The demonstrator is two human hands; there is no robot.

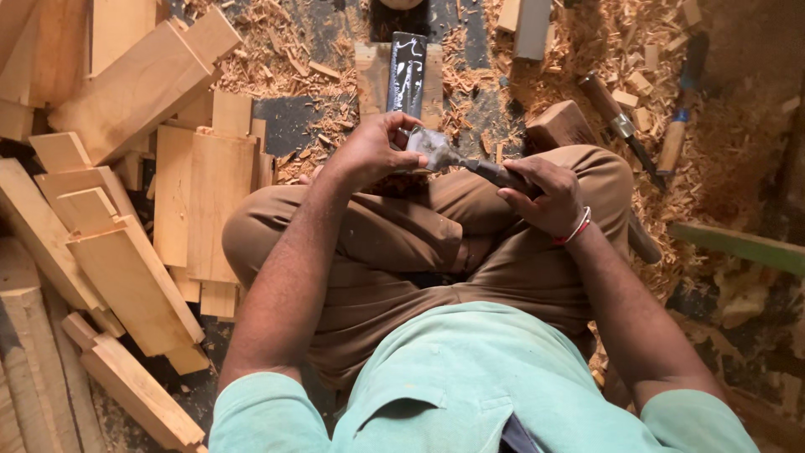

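Seated cross-legged on the shaving-strewn floor point(319, 38), both hands grip a broad grey steel chisel point(436, 148) at twelve o'clock above the knees, left hand point(369, 151) pinching the blade, right hand point(545, 197) closed round its dark wooden handle point(503, 176); a slip could cut fingers.

Sat cross-legged, both arms reaching fwd over knees, elbows bent. Left hand point(369, 151) raised above left knee, wrist flexed, fingers point(401, 126) curled inward w/ thumb opposed, pinched closed at tips. Right hand point(543, 195) lower, over right thigh, knuckles up, fingers wrapped tight in closed grip, wrist roughly straight. Forearms bare, angled in toward each other; hands near, not touching.
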